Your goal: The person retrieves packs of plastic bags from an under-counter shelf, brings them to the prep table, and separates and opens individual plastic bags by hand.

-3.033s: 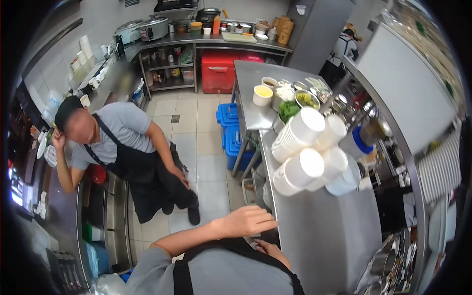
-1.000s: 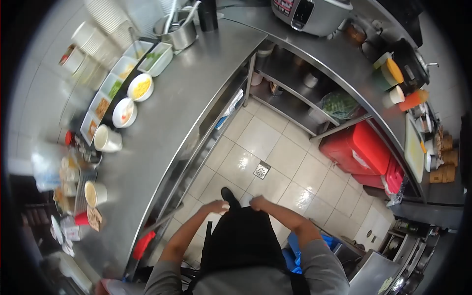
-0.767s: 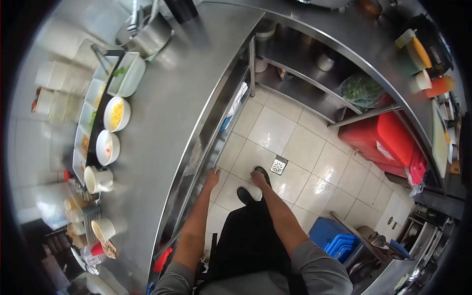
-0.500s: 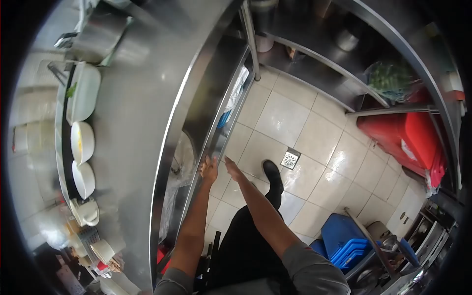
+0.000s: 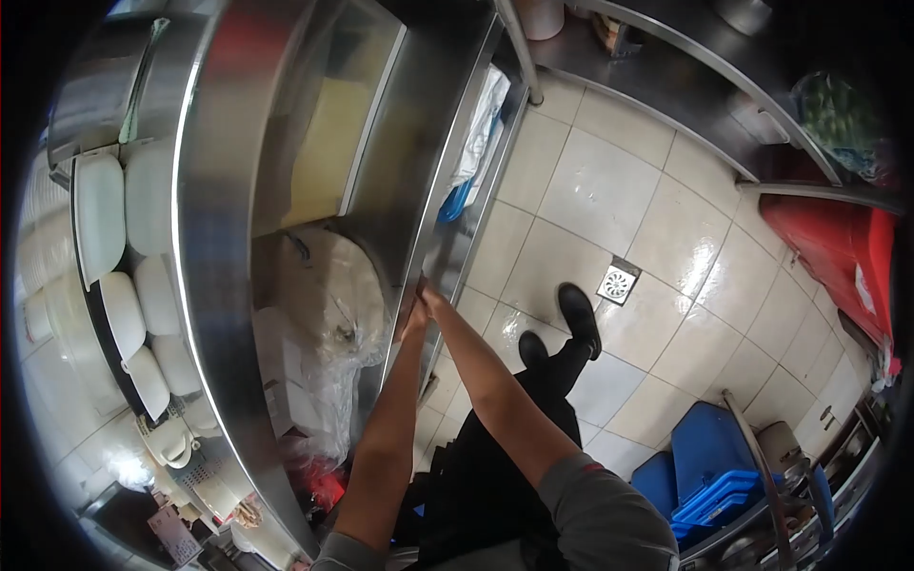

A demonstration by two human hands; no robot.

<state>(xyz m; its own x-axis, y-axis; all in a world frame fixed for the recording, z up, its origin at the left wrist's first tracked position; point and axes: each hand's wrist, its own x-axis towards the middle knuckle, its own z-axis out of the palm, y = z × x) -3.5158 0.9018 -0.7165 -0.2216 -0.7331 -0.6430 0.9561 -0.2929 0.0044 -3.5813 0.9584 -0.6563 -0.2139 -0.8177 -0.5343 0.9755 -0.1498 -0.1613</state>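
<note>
Left hand (image 5: pixel 411 322) and right hand (image 5: pixel 432 301), at shelf edge (image 5: pixel 438 197): fingertips partly hidden; grip indeterminable. White bowls (image 5: pixel 124 309), left: contents concealed by their walls. Pink card (image 5: pixel 173 533), near left: markings too small to read. Greens (image 5: pixel 838 119), far right: blurred, partly lost in dark border. Red box (image 5: pixel 838 243), right: outer side likewise lost.

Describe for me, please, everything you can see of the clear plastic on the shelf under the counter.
The plastic looks thin, see-through and crumpled, with glossy creases. It lies loosely bunched on the shelf under the counter, overlapping a round, pale thing in this view; whether it wraps that is unclear. Its lower end is near something red. The left hand and right hand are at the shelf's edge, apart from it.
</note>
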